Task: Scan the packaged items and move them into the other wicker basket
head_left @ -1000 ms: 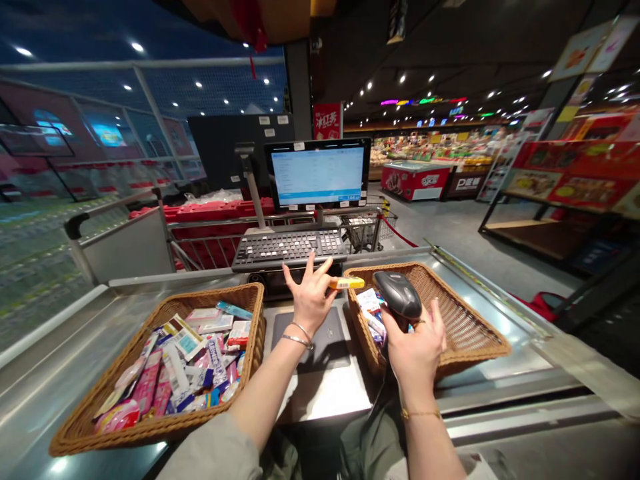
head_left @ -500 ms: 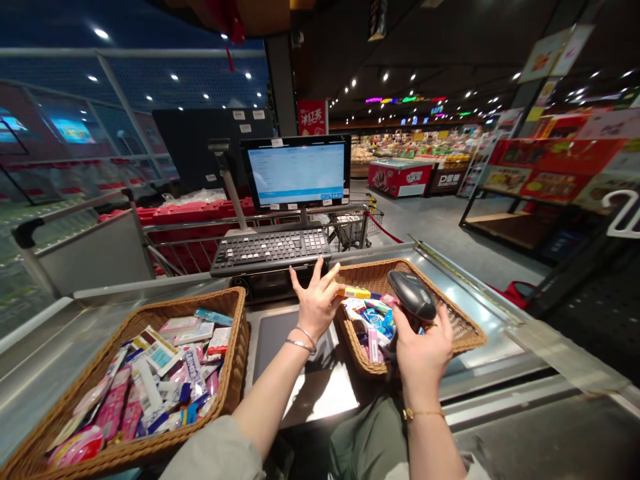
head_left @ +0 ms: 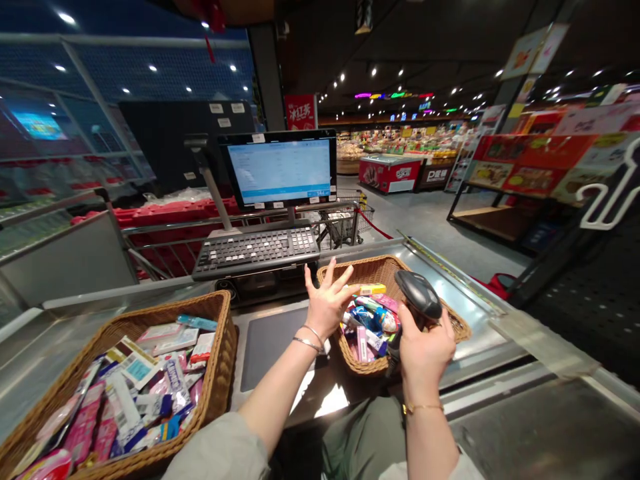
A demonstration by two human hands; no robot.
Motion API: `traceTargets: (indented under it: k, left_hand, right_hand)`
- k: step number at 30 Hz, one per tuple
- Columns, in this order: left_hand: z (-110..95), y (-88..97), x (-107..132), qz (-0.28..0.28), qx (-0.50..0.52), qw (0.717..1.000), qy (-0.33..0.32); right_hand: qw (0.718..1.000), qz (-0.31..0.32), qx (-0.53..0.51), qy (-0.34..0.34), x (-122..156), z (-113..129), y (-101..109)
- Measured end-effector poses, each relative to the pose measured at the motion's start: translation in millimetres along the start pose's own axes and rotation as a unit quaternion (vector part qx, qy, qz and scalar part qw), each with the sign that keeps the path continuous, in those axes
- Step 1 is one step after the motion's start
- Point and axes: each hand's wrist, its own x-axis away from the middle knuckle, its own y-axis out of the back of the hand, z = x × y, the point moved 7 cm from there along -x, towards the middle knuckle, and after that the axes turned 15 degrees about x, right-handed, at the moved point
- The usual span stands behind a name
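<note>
A small yellow box [head_left: 373,289] is pinched at its left end by my left hand [head_left: 327,300], with the other fingers spread. It is over the right wicker basket [head_left: 363,365], which holds several small packets [head_left: 373,321] in blue, pink and white. My right hand [head_left: 425,347] is wrapped round a black handheld barcode scanner [head_left: 419,293], whose head covers part of that basket. To the left, a larger wicker basket [head_left: 227,347] is filled with candy and gum packets [head_left: 135,393], flat boxes among them.
A black keyboard [head_left: 255,251] and a lit monitor [head_left: 280,170] stand beyond my hands. Between the baskets lies a grey flat panel [head_left: 273,347] on the metal counter. A shopping cart [head_left: 340,223] is behind, and shelves with red boxes [head_left: 525,163] stand at right.
My left hand has moved right with the yellow box, further over the right basket. The view has shifted, and my right hand still holds the scanner.
</note>
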Motion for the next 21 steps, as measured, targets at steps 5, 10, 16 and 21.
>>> traceTargets:
  k: [5, 10, 16, 21]
  left_hand:
    - [1, -3.4, 3, 0.021, -0.008, 0.999, 0.024]
    - [5, 11.2, 9, 0.020, -0.025, 0.998, 0.050]
    - [15, 33.3, 22, 0.024, -0.053, 0.995, 0.082]
    - [25, 57.0, 34, 0.034, -0.085, 0.990, 0.110]
  right_hand:
    - [0.999, 0.013, -0.008, -0.032, -1, -1, 1]
    - [0.999, 0.028, -0.009, -0.045, 3, 2, 0]
    - [0.999, 0.030, -0.022, -0.017, 16, 22, 1]
    - [0.998, 0.058, -0.031, -0.001, 34, 40, -7]
